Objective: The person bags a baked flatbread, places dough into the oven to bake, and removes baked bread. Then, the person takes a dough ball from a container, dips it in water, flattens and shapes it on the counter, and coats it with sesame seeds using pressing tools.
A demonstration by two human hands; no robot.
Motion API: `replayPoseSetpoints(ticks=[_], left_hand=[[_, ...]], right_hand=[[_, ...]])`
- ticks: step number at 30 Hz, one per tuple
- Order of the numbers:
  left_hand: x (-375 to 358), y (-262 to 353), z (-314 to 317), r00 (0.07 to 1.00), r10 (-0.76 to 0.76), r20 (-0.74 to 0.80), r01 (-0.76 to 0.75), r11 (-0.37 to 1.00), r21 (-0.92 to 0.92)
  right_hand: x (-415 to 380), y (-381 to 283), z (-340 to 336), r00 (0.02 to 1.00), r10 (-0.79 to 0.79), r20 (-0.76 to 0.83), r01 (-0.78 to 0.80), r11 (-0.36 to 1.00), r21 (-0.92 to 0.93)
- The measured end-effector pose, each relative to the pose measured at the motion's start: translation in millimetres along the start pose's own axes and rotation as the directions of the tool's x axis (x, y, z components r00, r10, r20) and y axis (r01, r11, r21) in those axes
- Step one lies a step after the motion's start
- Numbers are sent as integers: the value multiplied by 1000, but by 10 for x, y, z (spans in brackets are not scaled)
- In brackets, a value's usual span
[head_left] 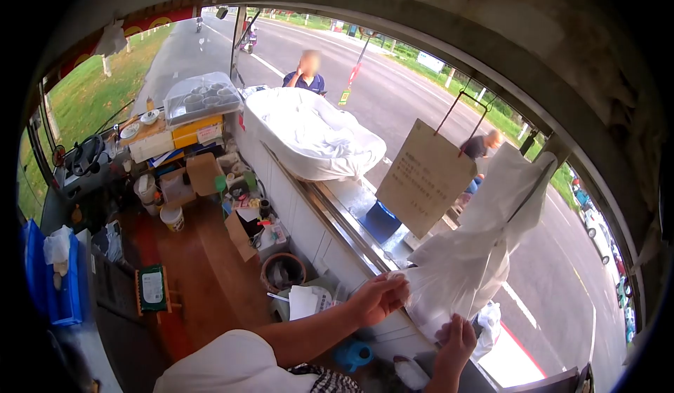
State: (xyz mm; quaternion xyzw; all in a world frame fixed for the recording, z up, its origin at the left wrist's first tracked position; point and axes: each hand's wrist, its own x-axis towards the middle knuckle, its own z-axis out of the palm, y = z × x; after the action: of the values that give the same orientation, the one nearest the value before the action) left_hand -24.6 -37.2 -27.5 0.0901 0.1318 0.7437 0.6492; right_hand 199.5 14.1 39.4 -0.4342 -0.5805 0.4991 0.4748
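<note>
A bunch of thin white plastic bags hangs from the frame at the window on my right. My left hand is closed, its fingertips pinching the edge of a plastic bag. Lower and to the right, my right hand pinches the bottom part of the same hanging plastic, fingers pressed together. The film stretches between the two hands. A cardboard sign with handwriting hangs just beyond the bags. Fine edges of the plastic are too thin to make out.
On the counter stands a large tub covered with white cloth. A blue object lies by the sign. Boxes, buckets and a small stool sit on the floor at left. Outside, a person faces the counter; another person is behind the sign.
</note>
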Motion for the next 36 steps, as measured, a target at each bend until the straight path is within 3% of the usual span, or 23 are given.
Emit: replayPoseSetpoints(ticks=[3,6,9,11,15,16,18,21,24,26,28,30,31,34,36], left_hand=[[49,9,-84,992,-24,123,31,998,-49],[-2,-12,37,1000,-10,10,9,998,57],[39,-65,14,999,-7,54,4,998,67],[6,-33,105,1000,2,18,-5,991,130],[-25,-3,65,999,33,-31,-30,996,89],[-14,11,-40,1000,31,-2,-30,988,152],[-2,25,-302,989,-1,148,-2,1000,22],[-173,70,-347,992,1,-127,22,984,178],[-347,140,-587,987,1,-163,40,967,252],[-449,161,-1010,995,100,-17,-72,812,579],[-551,231,-1025,995,92,42,-101,850,517],[-702,365,-953,1000,18,14,-18,998,57],[-784,413,-958,997,70,-26,-64,981,181],[-1052,557,-833,992,122,27,-125,978,169],[-1263,640,-772,988,149,-28,-141,971,190]], right_hand=[[-6,0,25,1000,4,3,-4,1000,15],[6,17,55,1000,-3,-3,3,999,38],[3,94,56,999,-26,-28,27,999,45],[-31,63,98,998,-6,-60,6,1000,1],[-68,154,93,999,6,-39,-4,999,34],[-90,189,85,998,-12,-54,12,1000,-4],[-118,343,40,999,-2,-36,4,999,54],[-209,586,34,998,63,-20,-61,996,67],[-391,740,59,991,131,15,-131,991,-26],[-528,821,89,974,206,90,-207,978,6],[-577,811,85,943,275,186,-282,959,9],[-600,936,35,917,307,254,-335,939,73],[-600,942,35,904,329,272,-369,923,109],[-506,997,-31,889,315,331,-380,913,151],[-384,1006,-21,895,297,333,-365,917,161]])
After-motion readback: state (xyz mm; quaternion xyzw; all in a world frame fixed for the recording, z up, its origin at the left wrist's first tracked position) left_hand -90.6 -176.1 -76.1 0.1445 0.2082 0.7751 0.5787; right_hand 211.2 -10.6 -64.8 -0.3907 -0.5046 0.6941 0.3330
